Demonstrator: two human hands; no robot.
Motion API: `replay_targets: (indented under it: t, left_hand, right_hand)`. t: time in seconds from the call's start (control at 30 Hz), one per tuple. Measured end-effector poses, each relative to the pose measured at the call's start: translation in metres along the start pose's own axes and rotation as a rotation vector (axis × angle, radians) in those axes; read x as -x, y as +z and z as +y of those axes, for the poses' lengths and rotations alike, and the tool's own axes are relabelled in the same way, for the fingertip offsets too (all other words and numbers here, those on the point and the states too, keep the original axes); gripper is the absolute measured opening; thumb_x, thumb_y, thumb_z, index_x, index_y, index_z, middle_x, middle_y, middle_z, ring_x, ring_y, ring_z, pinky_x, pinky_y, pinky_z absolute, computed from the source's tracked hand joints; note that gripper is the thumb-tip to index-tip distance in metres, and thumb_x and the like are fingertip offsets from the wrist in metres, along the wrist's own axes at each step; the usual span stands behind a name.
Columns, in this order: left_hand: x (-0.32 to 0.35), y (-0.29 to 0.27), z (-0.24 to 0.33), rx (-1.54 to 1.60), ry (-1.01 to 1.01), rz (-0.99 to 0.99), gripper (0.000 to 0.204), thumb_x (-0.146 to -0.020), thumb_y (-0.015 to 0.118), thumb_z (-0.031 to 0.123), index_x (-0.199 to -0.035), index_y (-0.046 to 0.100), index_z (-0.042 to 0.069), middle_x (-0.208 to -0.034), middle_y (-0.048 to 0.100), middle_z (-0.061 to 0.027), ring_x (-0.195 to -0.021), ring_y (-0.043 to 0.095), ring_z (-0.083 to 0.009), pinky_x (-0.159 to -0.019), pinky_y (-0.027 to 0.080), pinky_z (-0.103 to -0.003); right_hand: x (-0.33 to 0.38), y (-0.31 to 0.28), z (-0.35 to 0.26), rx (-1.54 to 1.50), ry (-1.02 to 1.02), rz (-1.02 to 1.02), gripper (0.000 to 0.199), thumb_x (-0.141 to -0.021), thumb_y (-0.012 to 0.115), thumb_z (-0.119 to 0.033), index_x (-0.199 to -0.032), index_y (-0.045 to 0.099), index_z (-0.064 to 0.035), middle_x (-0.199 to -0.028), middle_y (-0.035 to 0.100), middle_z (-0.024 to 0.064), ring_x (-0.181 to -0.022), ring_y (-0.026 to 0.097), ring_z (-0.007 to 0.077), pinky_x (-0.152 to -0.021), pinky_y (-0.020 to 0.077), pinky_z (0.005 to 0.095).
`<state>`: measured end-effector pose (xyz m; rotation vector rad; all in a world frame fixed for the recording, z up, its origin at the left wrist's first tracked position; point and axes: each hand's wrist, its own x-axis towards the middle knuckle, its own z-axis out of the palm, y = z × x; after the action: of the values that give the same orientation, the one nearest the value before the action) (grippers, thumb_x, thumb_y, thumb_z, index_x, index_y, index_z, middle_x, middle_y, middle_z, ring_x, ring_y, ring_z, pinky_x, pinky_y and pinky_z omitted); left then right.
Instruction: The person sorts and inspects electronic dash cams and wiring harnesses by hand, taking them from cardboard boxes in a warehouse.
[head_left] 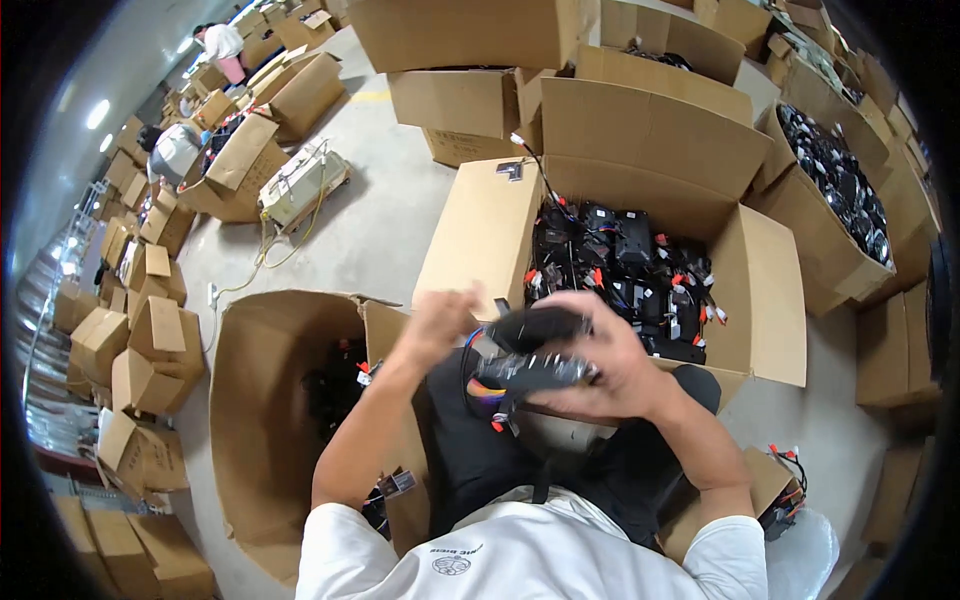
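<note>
In my right hand (618, 365), closed round its right end, is a black plastic electronic unit (535, 372) with wires. It is blurred and shows as two dark parts, one above the other; I cannot tell whether they are joined. Coloured wires (484, 388) and a red-and-white connector hang from its left side, above my lap. My left hand (447, 318) is raised to the left of the unit, apart from it. Its fingers are curled together and smeared; whatever they may hold is too small to make out. Just beyond stands an open carton (775, 290) of similar black units.
At my left is a deep open carton (255, 400) with dark wired parts inside. A small box (735, 490) of wired parts sits by my right elbow. Farther off are a carton (790, 215) full of black parts, a pale wheeled machine (305, 185) with a cable, and two people.
</note>
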<state>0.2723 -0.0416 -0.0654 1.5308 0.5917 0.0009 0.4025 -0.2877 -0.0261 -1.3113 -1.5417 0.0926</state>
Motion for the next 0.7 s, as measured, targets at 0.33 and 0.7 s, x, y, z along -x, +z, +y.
replay_targets:
  t: [0.33, 0.7]
  left_hand:
    - [0.015, 0.058, 0.038, -0.225, 0.299, -0.205, 0.073, -0.078, 0.081, 0.019, -0.137, 0.048, -0.007, -0.121, 0.062, -0.0146, -0.111, 0.060, -0.0200, -0.098, 0.047, -0.032]
    - [0.003, 0.077, -0.008, 0.361, 0.090, 0.013, 0.053, -0.093, 0.067, 0.015, -0.137, 0.046, -0.006, -0.113, 0.064, -0.0086, -0.094, 0.066, -0.0136, -0.079, 0.056, -0.026]
  right_hand:
    - [0.018, 0.010, 0.052, -0.181, 0.503, 0.047, 0.053, -0.096, 0.059, -0.045, -0.125, 0.056, -0.0009, -0.128, 0.051, 0.0141, -0.112, 0.053, 0.0260, -0.100, 0.0420, 0.0360]
    - [0.071, 0.021, 0.038, -0.652, 1.044, 0.629, 0.047, -0.105, 0.042, -0.047, -0.123, 0.055, -0.0046, -0.114, 0.060, 0.0044, -0.103, 0.056, 0.0111, -0.093, 0.0466, 0.0307]
